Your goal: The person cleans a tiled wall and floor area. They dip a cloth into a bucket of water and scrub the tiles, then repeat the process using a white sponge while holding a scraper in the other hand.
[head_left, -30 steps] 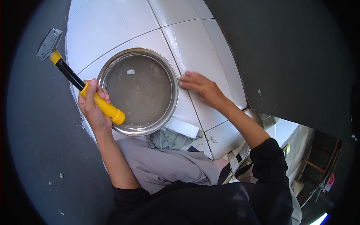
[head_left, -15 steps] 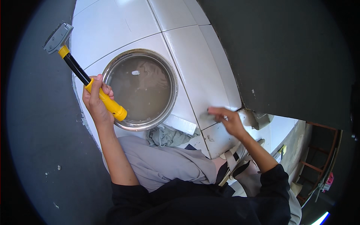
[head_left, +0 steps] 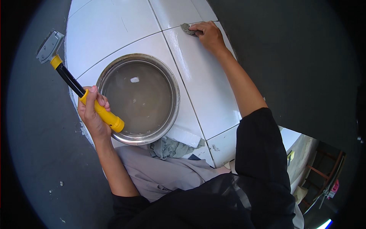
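My left hand (head_left: 93, 114) is closed around the yellow grip of a long-handled scraper (head_left: 70, 79), holding it over the left rim of a round metal basin (head_left: 176, 97). The scraper's grey blade head points up to the far left. Cloudy grey-brown water fills the basin, with a small white piece (head_left: 134, 79) in it. Far ahead on the right, my right hand (head_left: 211, 36) presses a rough grey scouring pad (head_left: 188, 29) onto the white tiles (head_left: 206, 80), near a grout line. Its fingers hide part of the pad.
A crumpled grey-green cloth (head_left: 169, 148) and a white flat block (head_left: 185, 136) lie at the basin's near edge, by my knee. Dark grey walls (head_left: 34, 126) border the tiles on both sides. At the lower right stands a reddish-brown frame (head_left: 320, 171).
My right hand has moved from the near right tiles to the far tiles, where it holds the pad. My left hand with the scraper has shifted slightly down and left in view.
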Action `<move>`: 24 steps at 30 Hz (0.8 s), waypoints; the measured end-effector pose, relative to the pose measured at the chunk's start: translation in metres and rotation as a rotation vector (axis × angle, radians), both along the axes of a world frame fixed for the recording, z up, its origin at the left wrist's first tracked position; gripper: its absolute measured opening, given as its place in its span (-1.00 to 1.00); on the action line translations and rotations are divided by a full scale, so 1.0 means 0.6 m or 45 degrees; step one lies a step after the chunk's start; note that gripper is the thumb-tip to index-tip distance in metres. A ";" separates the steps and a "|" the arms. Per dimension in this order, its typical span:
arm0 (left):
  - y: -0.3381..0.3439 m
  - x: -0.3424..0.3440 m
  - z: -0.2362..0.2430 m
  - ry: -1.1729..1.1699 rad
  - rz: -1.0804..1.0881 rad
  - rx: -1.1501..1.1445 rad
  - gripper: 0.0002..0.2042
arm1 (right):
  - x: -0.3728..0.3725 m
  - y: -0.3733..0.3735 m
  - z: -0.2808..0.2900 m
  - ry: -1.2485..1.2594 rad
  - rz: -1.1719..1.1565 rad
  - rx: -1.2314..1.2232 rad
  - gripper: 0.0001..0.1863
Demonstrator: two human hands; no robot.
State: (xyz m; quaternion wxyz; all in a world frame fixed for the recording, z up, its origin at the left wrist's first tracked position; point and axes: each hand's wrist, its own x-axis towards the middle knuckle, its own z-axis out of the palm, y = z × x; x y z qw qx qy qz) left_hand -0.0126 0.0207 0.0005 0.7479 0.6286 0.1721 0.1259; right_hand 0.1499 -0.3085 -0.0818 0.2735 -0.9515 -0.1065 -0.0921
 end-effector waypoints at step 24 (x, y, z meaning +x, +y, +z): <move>-0.002 -0.010 0.011 0.001 0.035 -0.057 -0.82 | -0.551 -0.093 0.071 0.519 0.234 0.136 -0.60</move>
